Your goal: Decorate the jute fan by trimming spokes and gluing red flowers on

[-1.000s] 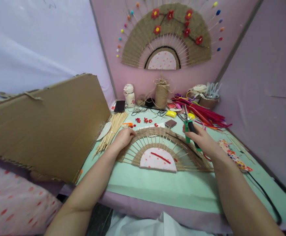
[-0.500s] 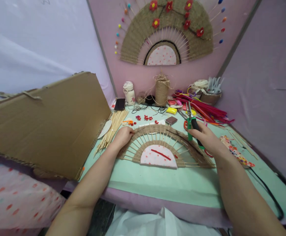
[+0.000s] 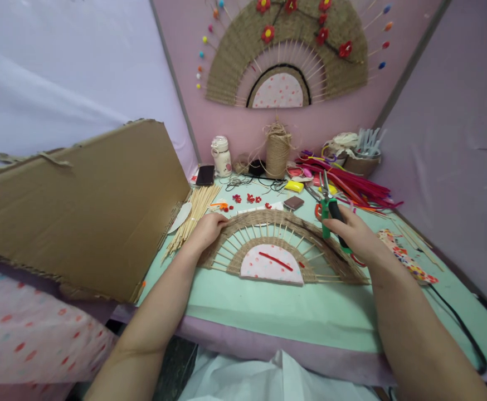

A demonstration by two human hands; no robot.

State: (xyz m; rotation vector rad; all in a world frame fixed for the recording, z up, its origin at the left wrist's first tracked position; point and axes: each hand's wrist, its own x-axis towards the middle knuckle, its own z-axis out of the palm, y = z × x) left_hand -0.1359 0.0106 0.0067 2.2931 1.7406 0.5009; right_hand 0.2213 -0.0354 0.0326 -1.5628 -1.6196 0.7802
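Observation:
A half-round woven jute fan (image 3: 281,223) with bamboo ribs and a pink dotted centre lies on the green mat (image 3: 293,312). A short red strip (image 3: 276,260) rests on the pink centre. My left hand (image 3: 207,229) presses on the fan's left edge, fingers curled over the weave. My right hand (image 3: 352,234) is closed around green-and-black handled cutters (image 3: 329,209) at the fan's right shoulder, blades pointing away from me.
A big cardboard sheet (image 3: 80,206) leans at the left. Bamboo skewers (image 3: 195,214) lie beside it. A twine spool (image 3: 277,150), a jar (image 3: 221,156), a phone (image 3: 205,175), red pipe cleaners (image 3: 356,192) and small red flowers (image 3: 247,198) crowd the back. A finished fan (image 3: 283,53) hangs on the wall.
My view has tilted slightly down and right. My right hand with the cutters has edged a little up along the fan's right rim; my left hand stays put.

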